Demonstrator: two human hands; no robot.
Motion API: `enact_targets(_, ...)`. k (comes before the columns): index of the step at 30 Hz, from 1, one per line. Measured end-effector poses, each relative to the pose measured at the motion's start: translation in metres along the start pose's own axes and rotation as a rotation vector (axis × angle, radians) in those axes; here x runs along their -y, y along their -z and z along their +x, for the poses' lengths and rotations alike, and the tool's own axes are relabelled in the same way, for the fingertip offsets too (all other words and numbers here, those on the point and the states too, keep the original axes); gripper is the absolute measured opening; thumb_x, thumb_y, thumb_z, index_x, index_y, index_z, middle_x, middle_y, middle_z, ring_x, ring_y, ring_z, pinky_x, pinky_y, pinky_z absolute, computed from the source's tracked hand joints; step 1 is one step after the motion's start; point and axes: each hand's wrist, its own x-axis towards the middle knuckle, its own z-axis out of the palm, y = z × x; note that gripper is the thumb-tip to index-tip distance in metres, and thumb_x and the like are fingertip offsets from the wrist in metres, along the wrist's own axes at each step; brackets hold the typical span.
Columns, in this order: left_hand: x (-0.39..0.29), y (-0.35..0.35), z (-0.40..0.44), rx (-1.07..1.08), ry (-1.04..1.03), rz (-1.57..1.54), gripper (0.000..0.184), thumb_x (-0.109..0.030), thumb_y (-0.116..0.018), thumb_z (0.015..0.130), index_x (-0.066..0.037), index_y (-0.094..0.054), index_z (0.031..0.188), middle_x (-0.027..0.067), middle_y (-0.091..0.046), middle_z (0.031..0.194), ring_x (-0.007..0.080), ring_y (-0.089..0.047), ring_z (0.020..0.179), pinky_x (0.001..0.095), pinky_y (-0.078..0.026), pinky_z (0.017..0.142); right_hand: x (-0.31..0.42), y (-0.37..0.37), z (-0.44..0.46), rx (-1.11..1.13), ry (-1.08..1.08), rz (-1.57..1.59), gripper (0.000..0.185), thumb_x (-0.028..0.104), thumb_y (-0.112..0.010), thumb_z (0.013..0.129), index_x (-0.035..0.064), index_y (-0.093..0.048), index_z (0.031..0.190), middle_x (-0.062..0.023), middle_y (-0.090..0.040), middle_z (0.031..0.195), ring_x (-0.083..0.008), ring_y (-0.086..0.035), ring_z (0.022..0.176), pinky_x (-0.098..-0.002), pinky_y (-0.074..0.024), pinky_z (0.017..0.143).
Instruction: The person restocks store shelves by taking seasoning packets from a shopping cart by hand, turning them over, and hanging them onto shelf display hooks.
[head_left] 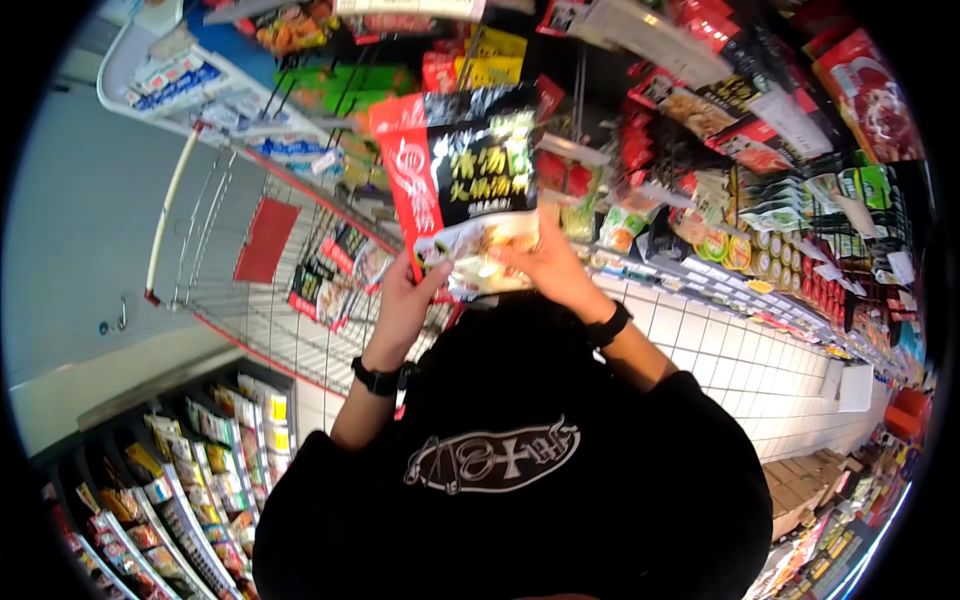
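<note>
Both my hands hold up a large black and red packet of hot pot soup base [462,170], its printed front turned toward me. My left hand [408,295] grips the lower left corner, thumb on the front. At the lower right edge my right hand [553,265] is closed on the packet, its thumb also on the front. Below and to the left is a wire shopping cart [225,285] with red trim. Several similar black and red packets [335,285] lie inside it.
Hanging packets [700,110] and stocked shelves [760,245] stand in front and to the right. Another shelf unit [190,465] is at lower left. Cardboard boxes [800,490] sit at lower right, beyond the tiled floor [700,340]. A grey wall [80,230] is at left.
</note>
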Motion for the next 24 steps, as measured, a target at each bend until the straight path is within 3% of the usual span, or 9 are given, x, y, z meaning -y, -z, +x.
enact_targets(1,-0.002,0.0,0.0,0.01,0.02,-0.025,0.029,-0.003,-0.06,0.089,0.001,-0.053,0.117,0.0081,-0.063,0.109,0.0134,-0.061,0.096,0.0279,-0.049,0.085,-0.003,-0.002,0.001,-0.02,0.096,-0.031,0.063,0.003,-0.067,0.085,0.0032,-0.034,0.138,-0.0042,-0.055,0.118,-0.0102,-0.052,0.106,-0.0276,-0.0453,0.09)
enact_targets(4,0.0,0.002,0.002,0.017,0.02,-0.061,0.031,-0.004,-0.06,0.089,0.001,-0.052,0.119,0.008,-0.063,0.11,0.0132,-0.061,0.096,0.0275,-0.049,0.084,0.001,-0.003,0.001,0.018,0.203,-0.041,0.06,0.004,-0.067,0.084,0.0029,-0.036,0.136,-0.0049,-0.056,0.118,-0.0111,-0.052,0.107,-0.0281,-0.0451,0.09)
enact_targets(14,-0.005,0.0,0.008,0.088,0.02,-0.034,0.03,-0.002,-0.059,0.09,0.001,-0.053,0.119,0.0073,-0.063,0.109,0.012,-0.061,0.094,0.027,-0.05,0.083,-0.003,-0.001,-0.001,-0.011,0.306,-0.045,0.055,0.01,-0.064,0.089,0.0014,-0.035,0.136,-0.0059,-0.057,0.117,-0.0104,-0.053,0.106,-0.0273,-0.0446,0.09)
enact_targets(19,-0.003,-0.006,0.007,0.124,0.051,-0.035,0.03,-0.004,-0.059,0.09,0.001,-0.053,0.119,0.0066,-0.063,0.108,0.0117,-0.061,0.094,0.0261,-0.049,0.083,-0.002,0.003,-0.008,-0.066,0.298,-0.035,0.044,0.011,-0.059,0.092,0.0,-0.042,0.13,-0.0049,-0.055,0.119,-0.0094,-0.049,0.109,-0.027,-0.0412,0.093)
enact_targets(24,-0.005,-0.012,0.009,0.168,0.034,0.062,0.031,-0.005,-0.06,0.09,0.001,-0.053,0.119,0.006,-0.063,0.108,0.0111,-0.061,0.095,0.0262,-0.049,0.083,0.003,0.009,-0.009,-0.198,0.359,-0.069,0.046,0.012,-0.059,0.092,-0.0018,-0.04,0.132,-0.0068,-0.054,0.119,-0.011,-0.047,0.111,-0.027,-0.038,0.096)
